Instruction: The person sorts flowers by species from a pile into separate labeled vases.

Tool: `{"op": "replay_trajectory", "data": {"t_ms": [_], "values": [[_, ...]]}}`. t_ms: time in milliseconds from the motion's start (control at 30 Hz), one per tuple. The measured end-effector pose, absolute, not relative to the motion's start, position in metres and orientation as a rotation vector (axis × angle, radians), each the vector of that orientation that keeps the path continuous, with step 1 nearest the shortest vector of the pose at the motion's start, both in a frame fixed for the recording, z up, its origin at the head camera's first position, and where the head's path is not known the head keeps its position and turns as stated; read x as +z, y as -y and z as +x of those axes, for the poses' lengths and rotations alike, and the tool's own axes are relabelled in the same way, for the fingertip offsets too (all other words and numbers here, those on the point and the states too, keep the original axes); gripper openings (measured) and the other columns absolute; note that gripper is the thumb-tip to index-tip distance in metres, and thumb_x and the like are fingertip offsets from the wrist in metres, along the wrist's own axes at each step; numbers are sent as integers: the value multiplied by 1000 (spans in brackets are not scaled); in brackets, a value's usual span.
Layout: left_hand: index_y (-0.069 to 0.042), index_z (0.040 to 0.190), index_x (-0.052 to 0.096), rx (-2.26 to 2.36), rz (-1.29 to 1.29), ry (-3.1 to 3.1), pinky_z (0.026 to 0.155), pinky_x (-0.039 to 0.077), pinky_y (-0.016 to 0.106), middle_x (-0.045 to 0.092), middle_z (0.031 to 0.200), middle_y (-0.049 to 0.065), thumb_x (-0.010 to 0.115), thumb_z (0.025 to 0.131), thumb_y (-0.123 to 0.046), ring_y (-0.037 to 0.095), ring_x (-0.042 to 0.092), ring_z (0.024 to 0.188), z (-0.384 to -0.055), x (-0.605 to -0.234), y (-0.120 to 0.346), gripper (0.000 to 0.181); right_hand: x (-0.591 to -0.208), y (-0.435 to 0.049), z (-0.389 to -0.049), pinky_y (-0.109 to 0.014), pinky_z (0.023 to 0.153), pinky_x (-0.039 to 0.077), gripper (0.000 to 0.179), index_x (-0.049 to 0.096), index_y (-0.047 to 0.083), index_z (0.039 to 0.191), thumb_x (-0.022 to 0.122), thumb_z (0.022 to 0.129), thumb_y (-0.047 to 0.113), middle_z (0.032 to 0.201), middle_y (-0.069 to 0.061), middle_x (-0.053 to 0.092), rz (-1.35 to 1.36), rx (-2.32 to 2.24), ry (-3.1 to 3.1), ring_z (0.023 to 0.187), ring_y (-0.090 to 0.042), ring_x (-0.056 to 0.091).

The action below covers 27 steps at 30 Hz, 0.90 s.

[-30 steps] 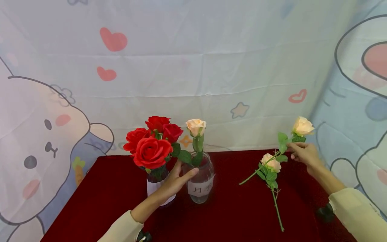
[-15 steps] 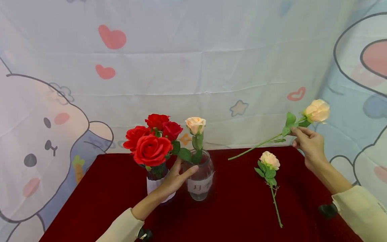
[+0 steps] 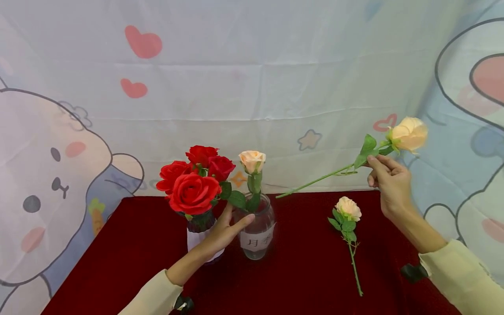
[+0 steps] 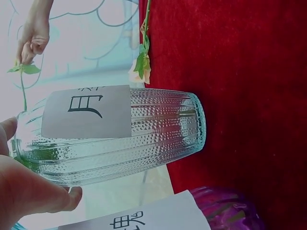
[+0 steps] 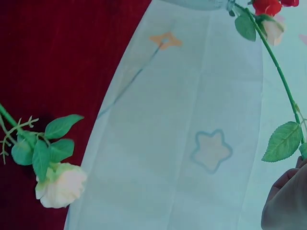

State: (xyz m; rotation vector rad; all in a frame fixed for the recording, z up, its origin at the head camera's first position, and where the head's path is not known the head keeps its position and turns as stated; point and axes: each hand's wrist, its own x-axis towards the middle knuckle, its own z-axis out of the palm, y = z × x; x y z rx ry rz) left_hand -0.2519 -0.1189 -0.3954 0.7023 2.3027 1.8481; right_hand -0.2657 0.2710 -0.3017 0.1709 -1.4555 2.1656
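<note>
My left hand (image 3: 222, 234) holds the clear glass vase (image 3: 256, 243) near its neck, thumb in front and fingers behind. The left wrist view shows the ribbed glass and its white paper label (image 4: 86, 112) with dark characters. One peach rose (image 3: 252, 162) stands upright in this vase. Off to the right, my right hand (image 3: 393, 186) pinches another peach rose (image 3: 409, 134) by the stem just under its leaves. Its bloom points up and right, and its bare stem slants down left toward the vase. A third peach rose (image 3: 348, 208) lies on the red cloth between the hands.
Several red roses (image 3: 194, 193) fill a second vase (image 3: 195, 238) with a white label, close on the left of the glass one. Red cloth (image 3: 307, 262) covers the table. A pale curtain (image 3: 197, 96) with cartoon prints hangs behind and at both sides.
My right hand has lifted its peach rose up off the one lying on the cloth, and the stem's end has swung left toward the glass vase. My left hand stays at the vase.
</note>
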Motion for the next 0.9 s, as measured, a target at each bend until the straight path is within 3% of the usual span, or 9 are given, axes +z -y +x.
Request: {"op": "replay_trajectory", "data": {"t_ms": [367,633,900], "values": [[-32,162,13,1864,698,-2314,121,12,71,14,170,6,57,105,-30,32,9,158,-250,-396,121,72,-304,-230,-270,-17,48,45,8,67,10,97,63,100,4,80,8,77,463,2086,1622,43,-6,55],[-34,161,16,1877,756,-2329,121,14,70,17,169,3,58,105,-27,32,12,158,-252,-397,117,70,-306,-194,-274,-20,48,45,11,69,14,101,62,101,5,79,12,74,646,1935,1795,45,-8,54],[-34,162,15,1860,758,-2360,121,15,70,16,170,5,57,105,-29,33,15,157,-252,-397,118,71,-323,-161,-278,-22,44,39,11,69,9,103,61,100,1,78,12,71,825,1799,1951,47,-8,55]]}}
